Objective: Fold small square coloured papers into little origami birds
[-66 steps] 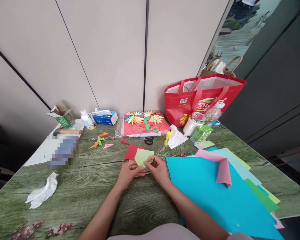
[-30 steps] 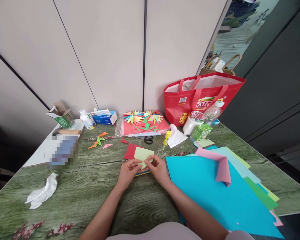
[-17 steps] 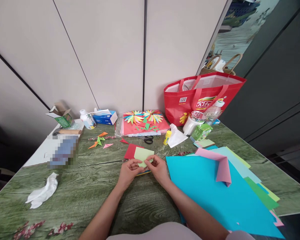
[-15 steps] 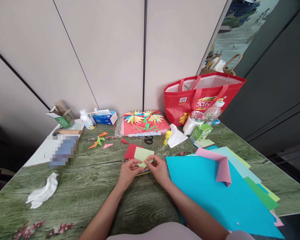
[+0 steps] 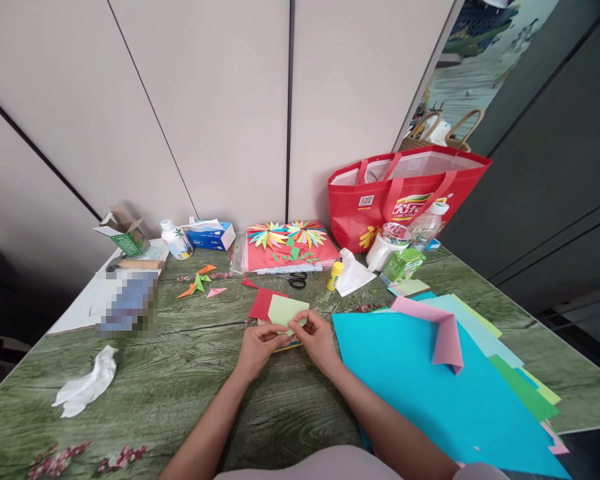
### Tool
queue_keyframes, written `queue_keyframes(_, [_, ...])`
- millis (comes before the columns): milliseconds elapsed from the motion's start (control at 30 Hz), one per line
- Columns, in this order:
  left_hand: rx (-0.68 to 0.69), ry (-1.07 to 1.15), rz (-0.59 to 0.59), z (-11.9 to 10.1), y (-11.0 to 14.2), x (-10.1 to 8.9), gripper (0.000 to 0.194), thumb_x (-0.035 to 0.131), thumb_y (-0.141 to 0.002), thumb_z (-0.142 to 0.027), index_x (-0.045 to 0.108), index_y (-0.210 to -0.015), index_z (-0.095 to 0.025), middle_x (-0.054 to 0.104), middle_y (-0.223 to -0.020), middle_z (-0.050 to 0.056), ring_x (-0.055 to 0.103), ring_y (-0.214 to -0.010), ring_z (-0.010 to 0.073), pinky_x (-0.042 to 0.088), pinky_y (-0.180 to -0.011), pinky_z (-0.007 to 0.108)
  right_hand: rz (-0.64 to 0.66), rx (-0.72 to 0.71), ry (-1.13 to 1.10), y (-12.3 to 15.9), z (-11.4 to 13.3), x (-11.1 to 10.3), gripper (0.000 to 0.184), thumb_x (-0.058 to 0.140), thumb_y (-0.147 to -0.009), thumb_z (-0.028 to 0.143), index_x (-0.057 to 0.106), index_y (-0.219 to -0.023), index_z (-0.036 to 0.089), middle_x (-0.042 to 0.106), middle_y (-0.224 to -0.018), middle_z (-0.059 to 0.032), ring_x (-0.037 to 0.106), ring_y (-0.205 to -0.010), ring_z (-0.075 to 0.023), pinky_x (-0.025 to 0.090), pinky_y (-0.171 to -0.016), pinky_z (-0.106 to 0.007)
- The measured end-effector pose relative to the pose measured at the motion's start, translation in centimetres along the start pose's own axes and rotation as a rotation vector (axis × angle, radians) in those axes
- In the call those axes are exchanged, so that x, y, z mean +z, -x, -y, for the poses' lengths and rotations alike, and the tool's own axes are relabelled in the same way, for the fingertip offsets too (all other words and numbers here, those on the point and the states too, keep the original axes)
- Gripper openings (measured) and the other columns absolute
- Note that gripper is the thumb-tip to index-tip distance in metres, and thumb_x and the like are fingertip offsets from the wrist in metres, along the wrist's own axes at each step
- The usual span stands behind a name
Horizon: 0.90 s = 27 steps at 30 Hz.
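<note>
A pale green paper sheet [image 5: 288,311] is held between my hands near the middle of the table. My left hand [image 5: 258,345] pinches its lower left edge with thumb and forefinger. At the lower right corner, my right hand [image 5: 316,335] grips the same sheet, fingers closed. Beneath it lies a small stack of coloured paper, with a red sheet [image 5: 263,303] sticking out at the upper left. The stack's lower part is mostly hidden by my hands. Folded paper pieces [image 5: 200,283] in orange, green and pink rest farther left.
A yellow glue stick [image 5: 335,276], black scissors [image 5: 297,280] and a white tissue [image 5: 354,273] lie beyond my hands. Large blue paper [image 5: 410,373] covers the right side, with a folded pink strip [image 5: 445,327] on it. A red bag [image 5: 350,213] stands at the back right.
My left fingers have shifted slightly along the lower edge of the pale green paper. My right hand stays almost still, and the other things have not moved.
</note>
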<state>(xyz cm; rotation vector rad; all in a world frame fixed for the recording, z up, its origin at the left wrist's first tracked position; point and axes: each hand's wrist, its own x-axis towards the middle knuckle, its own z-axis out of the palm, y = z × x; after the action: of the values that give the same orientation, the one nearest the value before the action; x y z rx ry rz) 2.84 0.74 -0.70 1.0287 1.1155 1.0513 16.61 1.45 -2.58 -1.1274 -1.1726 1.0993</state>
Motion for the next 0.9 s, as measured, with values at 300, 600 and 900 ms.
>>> queue_keyframes(300, [0.015, -0.021, -0.005, -0.12, -0.04, -0.11, 0.02, 0.073, -0.054, -0.022, 0.07, -0.071, -0.014, 0.069, -0.06, 0.003, 0.063, -0.057, 0.0169, 0.05, -0.061, 0.027, 0.043, -0.034, 0.023, -0.05, -0.15, -0.1, 0.018, 0.064, -0.067, 0.033, 0.055, -0.066, 0.018, 0.054, -0.055, 0.0026, 0.055, -0.048, -0.013, 0.043, -0.046, -0.023])
queue_keyframes(600, [-0.006, -0.003, -0.019, -0.47, 0.0, -0.35, 0.021, 0.074, -0.053, -0.023, 0.07, -0.072, -0.014, 0.07, -0.061, 0.003, 0.064, -0.058, 0.0171, 0.051, -0.062, 0.027, 0.139, -0.035, 0.01, -0.17, -0.02, -0.38, 0.013, 0.063, -0.066, 0.026, 0.058, -0.075, 0.018, 0.057, -0.072, -0.0004, 0.057, -0.054, -0.0124, 0.047, -0.05, -0.023])
queue_keyframes(900, [0.031, -0.124, -0.025, -0.58, -0.09, -0.38, 0.018, 0.072, -0.053, -0.022, 0.071, -0.07, -0.014, 0.067, -0.055, 0.003, 0.062, -0.052, 0.016, 0.049, -0.056, 0.025, 0.236, 0.021, -0.032, 0.04, 0.02, -0.31, 0.024, 0.059, -0.063, 0.016, 0.048, -0.084, 0.02, 0.058, -0.07, 0.002, 0.059, -0.061, -0.013, 0.048, -0.054, -0.023])
